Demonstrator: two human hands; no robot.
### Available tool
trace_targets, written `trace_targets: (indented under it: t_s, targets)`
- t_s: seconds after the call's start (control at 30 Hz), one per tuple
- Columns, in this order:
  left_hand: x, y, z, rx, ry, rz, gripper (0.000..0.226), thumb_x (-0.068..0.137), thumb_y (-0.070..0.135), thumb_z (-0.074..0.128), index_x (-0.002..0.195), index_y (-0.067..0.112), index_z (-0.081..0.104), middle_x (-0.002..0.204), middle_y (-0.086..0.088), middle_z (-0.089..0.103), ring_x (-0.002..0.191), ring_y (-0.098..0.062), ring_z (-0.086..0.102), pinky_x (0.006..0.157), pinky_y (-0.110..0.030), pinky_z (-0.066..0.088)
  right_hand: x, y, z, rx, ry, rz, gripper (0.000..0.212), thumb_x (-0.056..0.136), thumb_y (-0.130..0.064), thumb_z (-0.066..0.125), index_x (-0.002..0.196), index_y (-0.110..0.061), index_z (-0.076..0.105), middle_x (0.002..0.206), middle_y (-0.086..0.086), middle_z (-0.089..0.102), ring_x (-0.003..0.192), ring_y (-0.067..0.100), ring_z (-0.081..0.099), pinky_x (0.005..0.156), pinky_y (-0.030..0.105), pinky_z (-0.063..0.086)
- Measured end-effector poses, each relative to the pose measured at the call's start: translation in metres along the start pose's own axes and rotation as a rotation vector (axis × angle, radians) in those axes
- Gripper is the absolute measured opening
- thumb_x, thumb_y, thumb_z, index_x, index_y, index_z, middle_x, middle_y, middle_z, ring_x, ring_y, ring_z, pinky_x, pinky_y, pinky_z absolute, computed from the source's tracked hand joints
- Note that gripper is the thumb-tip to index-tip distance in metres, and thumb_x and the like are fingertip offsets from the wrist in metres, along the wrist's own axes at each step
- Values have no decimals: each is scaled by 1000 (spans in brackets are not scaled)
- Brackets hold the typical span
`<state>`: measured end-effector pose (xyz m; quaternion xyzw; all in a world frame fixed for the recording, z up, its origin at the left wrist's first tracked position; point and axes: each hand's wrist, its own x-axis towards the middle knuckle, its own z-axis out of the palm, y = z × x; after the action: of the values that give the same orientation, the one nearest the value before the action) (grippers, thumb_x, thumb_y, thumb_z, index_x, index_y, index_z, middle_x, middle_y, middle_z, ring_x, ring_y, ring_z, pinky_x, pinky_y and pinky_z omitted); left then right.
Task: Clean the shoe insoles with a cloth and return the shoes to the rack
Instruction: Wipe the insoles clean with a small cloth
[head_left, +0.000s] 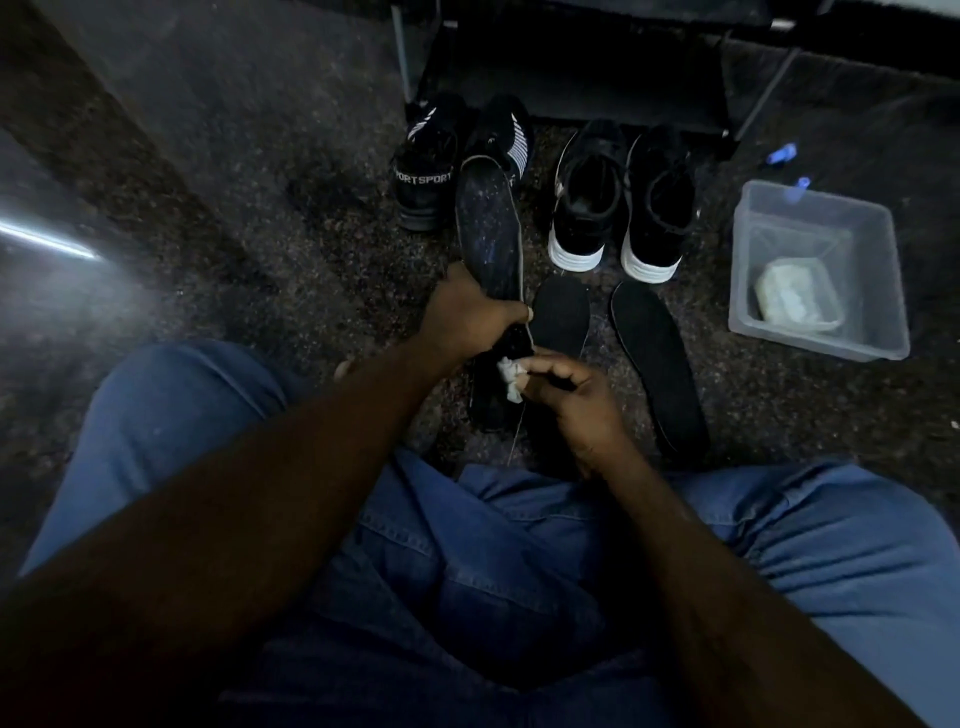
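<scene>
dark speckled insole (488, 218), gripped mid-length by the left hand (470, 314) to steady it; right hand (571, 387), at its 5 o'clock, pinches a crumpled white cloth (511, 378) against it.

Long dark speckled insole (488, 228) gripped mid-length by left hand (472, 317), crumpled white cloth (510, 378) pinched against it by right hand (576, 395), two black insoles (657, 364) flat on the floor just right, black sport shoes (426, 166) and white-soled shoes (584, 202) paired upright before the black rack (571, 78)
</scene>
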<state>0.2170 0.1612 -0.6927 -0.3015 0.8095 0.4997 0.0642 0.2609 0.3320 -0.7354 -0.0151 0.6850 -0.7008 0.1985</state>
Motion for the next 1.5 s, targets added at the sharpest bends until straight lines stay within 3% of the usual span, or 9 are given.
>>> trace_targets:
  t_s: [0.2,0.33,0.53,0.67,0.77,0.87,1.07,1.23,1.5]
  targets:
    - [-14,12,6,-81,-42,9,88,63,44,91,131,13,44,120,-5,63,100,-25,69,70,-47,66,7,-3,-11,18,147,36,21,92,2,72,93,-18,79,94,0,79,87,9,71,83,26,55]
    - [-16,18,3,-109,-17,-80,101,49,49,84,132,14,39,122,-9,59,102,-30,67,75,-49,65,3,-9,-7,-27,120,-3,16,92,2,71,99,-11,79,96,0,79,88,8,71,82,22,56]
    - [-13,18,-27,-284,-120,-265,71,76,16,74,130,19,28,115,-10,56,98,-28,59,81,-53,60,-1,-12,26,-229,125,-183,17,89,-3,76,95,-18,80,104,-4,76,95,3,70,89,22,54]
    - [-8,21,-59,-337,-123,-273,79,62,27,79,133,12,50,108,-8,68,98,-29,66,81,-56,59,-3,-23,56,-568,222,-528,18,87,-2,72,99,-12,80,106,0,75,95,10,70,89,23,56]
    - [-3,26,-86,-429,-179,-219,27,84,35,75,105,19,69,99,-1,71,104,-27,66,97,-52,52,-3,-38,75,-687,279,-634,17,86,-3,69,99,-10,78,107,3,74,92,18,70,84,24,55]
    - [4,29,-112,-545,-191,-146,33,93,49,66,111,21,69,106,-2,70,105,-26,65,103,-51,49,-1,-46,88,-720,317,-660,16,85,-1,71,98,-9,78,105,4,73,91,19,69,82,23,52]
    - [21,47,-133,-924,-119,-16,53,105,57,44,97,14,73,79,-1,77,75,-17,75,67,-29,59,-1,-55,101,-407,227,-409,12,87,-5,77,93,-15,81,99,-6,76,94,4,71,89,24,56]
    - [30,47,-133,-1049,-227,60,75,102,67,37,132,5,66,118,-16,74,103,-29,74,84,-43,61,3,-69,92,-26,114,22,19,91,-1,71,91,-18,79,89,2,79,82,16,70,80,34,56]
    - [29,55,-138,-1162,-580,158,84,100,74,22,153,13,47,139,-19,61,114,-39,68,98,-59,55,-13,-90,75,90,16,73,26,91,8,62,86,-11,79,82,9,77,68,11,67,60,20,50]
